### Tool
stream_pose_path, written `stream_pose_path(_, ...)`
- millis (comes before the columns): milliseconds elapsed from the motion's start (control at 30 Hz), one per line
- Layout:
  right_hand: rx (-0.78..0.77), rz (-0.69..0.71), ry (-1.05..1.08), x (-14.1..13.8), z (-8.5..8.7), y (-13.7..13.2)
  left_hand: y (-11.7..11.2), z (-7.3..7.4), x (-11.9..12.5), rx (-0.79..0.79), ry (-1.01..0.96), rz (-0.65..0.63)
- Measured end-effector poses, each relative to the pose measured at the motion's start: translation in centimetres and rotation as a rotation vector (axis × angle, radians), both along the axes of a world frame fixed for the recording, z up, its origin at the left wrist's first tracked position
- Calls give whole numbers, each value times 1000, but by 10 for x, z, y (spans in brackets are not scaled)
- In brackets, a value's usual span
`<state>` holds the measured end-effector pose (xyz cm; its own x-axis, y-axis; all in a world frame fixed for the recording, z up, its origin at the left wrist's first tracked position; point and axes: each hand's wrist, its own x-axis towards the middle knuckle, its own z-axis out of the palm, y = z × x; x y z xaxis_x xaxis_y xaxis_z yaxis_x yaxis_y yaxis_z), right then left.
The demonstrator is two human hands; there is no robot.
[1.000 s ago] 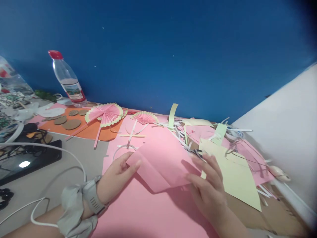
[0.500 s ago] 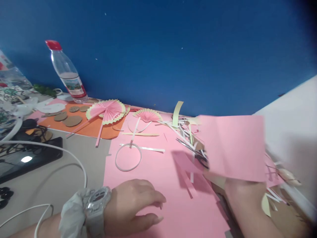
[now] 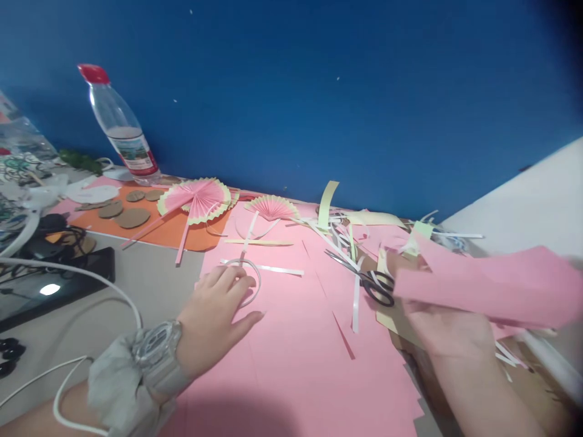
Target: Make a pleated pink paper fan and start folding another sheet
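My left hand (image 3: 217, 321), with a watch and a fabric scrunchie at the wrist, lies over a thin grey ring (image 3: 259, 279) on the large pink sheet (image 3: 291, 352). Its thumb is spread away from the fingers, which cover the ring's left side. At the right, my right hand (image 3: 450, 331) grips a folded piece of pink paper (image 3: 496, 297) raised above the table; its fingers are mostly hidden by the paper. Black-handled scissors (image 3: 378, 287) lie just left of that paper. White paper strips (image 3: 282, 271) lie beyond the ring.
Pleated pink-and-green paper fans (image 3: 195, 200) lie at the back. Cardboard discs (image 3: 132, 218) rest on orange paper (image 3: 204, 241). A bottle (image 3: 127, 142) stands by the blue wall. A phone (image 3: 59, 291) and white cable (image 3: 122, 291) are at left, paper scraps (image 3: 344, 237) at back right.
My left hand has moved forward and left onto the grey ring. My right hand has tipped the pink paper from upright to nearly flat and shifted it right, uncovering the scissors' handles.
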<state>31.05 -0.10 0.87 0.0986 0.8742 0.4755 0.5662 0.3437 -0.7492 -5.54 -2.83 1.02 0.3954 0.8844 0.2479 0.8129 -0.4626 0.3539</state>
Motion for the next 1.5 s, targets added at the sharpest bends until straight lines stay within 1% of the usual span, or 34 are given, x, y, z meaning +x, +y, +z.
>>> stream_pose_path(67,-70,-6,133,-2,4,-4,3,-1,1,-60,17,10)
stream_pose_path(200,-317,8,551,-12,15,-10,6,-3,2,-108,24,31)
stream_pose_path(233,-351,12,614,-15,16,-11,6,-3,2,-103,32,39)
stream_pose_path(300,-399,45,643,-21,16,-11,7,-4,2,-66,49,54)
stream_pose_path(333,-420,65,601,-25,14,-11,8,-5,2,-36,54,60)
stream_pose_path(400,-461,116,384,-36,10,-14,8,-6,3,34,49,70)
stream_pose_path(433,-467,125,206,-43,7,-18,8,-6,3,63,42,71)
stream_pose_path(500,-475,202,-246,-61,3,-26,7,-6,4,96,33,44)
stream_pose_path(533,-434,241,-439,-69,2,-30,6,-6,5,98,38,18)
stream_pose_path(600,-352,262,-665,-82,0,-36,4,-5,5,83,70,-49)
stream_pose_path(700,-233,199,-822,-84,-5,-35,1,-6,5,29,143,-126)
stream_pose_path(800,-160,40,-920,-70,-10,-28,1,-9,4,-12,188,-138)
stream_pose_path(900,-152,-108,-1005,-56,-12,-24,1,-11,4,-33,205,-114)
stream_pose_path(1000,-154,-207,-1095,-49,-8,-24,1,-12,5,-32,211,-97)
stream_pose_path(1067,-145,-243,-1120,-49,-6,-25,1,-11,5,-30,217,-87)
stream_pose_path(1133,-134,-241,-1092,-52,-4,-25,0,-11,7,-33,230,-82)
stream_pose_path(1200,-132,-183,-1033,-56,-2,-25,-1,-11,8,-33,246,-75)
stream_pose_path(1233,-139,-122,-1005,-59,0,-25,-1,-11,9,-26,253,-69)
stream_pose_path(1300,-190,60,-970,-63,2,-26,-1,-11,10,-1,266,-50)
stream_pose_path(1400,-342,377,-938,-72,6,-32,0,-13,9,53,280,-12)
stream_pose_path(1500,-489,600,-878,-85,10,-41,2,-16,8,88,279,47)
